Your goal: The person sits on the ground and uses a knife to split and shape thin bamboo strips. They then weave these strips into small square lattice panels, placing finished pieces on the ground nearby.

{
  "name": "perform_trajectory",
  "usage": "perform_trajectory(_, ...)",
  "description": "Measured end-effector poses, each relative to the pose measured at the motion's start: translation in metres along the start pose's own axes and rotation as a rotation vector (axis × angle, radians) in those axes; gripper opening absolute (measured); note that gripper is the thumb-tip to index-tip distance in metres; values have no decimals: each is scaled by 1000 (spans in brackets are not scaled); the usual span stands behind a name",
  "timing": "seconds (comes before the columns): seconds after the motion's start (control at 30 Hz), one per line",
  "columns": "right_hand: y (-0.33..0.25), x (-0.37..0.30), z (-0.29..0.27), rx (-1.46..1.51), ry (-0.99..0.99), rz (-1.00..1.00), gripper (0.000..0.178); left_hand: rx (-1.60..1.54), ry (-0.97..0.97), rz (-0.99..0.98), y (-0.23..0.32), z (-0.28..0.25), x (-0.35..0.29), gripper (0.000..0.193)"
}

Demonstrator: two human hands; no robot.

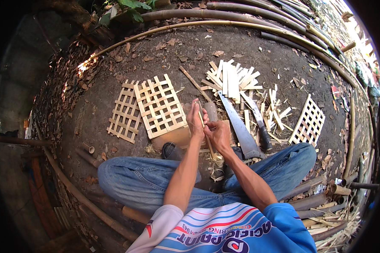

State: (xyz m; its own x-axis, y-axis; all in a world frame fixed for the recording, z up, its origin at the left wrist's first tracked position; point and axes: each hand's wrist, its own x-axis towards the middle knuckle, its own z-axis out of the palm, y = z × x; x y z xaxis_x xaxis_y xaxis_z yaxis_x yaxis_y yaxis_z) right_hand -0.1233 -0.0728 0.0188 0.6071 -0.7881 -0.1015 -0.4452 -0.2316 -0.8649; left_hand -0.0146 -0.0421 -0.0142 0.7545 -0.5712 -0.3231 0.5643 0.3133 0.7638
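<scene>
Blue jeans [133, 175], striped shirt [228, 223] (short-sleeved)

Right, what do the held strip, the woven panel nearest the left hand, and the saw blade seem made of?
Held strip: perhaps bamboo or wood; pale, but too covered to judge finish.
Woven panel: probably bamboo or wood, apparently unvarnished; pale, flat, interlaced strips.
Saw blade: likely steel; grey, with a dull metallic sheen.

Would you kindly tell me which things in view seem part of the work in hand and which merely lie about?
Likely part of it:
thin strip, between left hand and right hand
pale strips, piled
woven lattices
saw
long knife

Probably just lying about:
dry leaves
bamboo poles, possibly stock
</scene>
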Motion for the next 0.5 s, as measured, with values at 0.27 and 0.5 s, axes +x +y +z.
perform_trajectory(0.27, 2, 3, -5, 33, -82, 56, 27, -130, -9, -57, -7, -10, 4, 35)
perform_trajectory(0.5, 17, 6, 0, 48, -68, -1, 25, -105, -40, -70, -8, -12, 5, 35)
